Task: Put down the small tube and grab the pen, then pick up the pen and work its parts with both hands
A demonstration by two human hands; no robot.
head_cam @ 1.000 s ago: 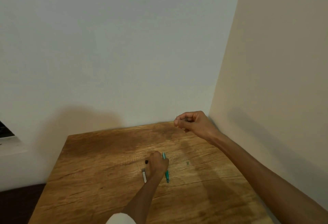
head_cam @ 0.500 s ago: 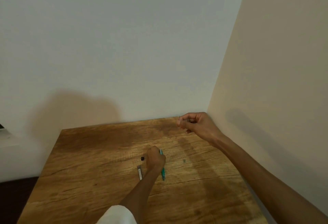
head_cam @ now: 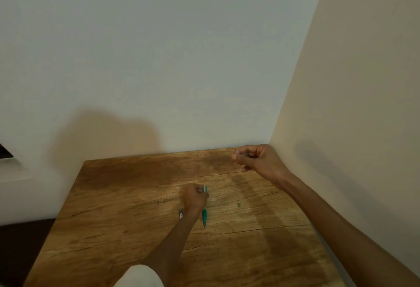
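Note:
A teal pen [head_cam: 204,216] lies on the wooden table [head_cam: 118,214], its tip pointing toward me. My left hand [head_cam: 194,198] rests on the table with curled fingers over the pen's middle, and the pen's top end shows beside its fingertips. Just left of that wrist lies a small grey piece [head_cam: 181,214]. My right hand [head_cam: 256,159] hovers above the table's far right corner. Its thumb and fingertips pinch a thin, short pin-like piece [head_cam: 235,149] that is too small to identify.
The table stands in a corner, with a pale wall [head_cam: 181,59] behind it and a beige wall [head_cam: 363,104] on its right. A small dark speck [head_cam: 238,204] marks the wood right of the pen. Dark floor [head_cam: 18,241] shows to the left.
My left hand shifted slightly left and now hides a small black piece that lay beside it. The right hand stayed raised with its pinch. The view drifted a little.

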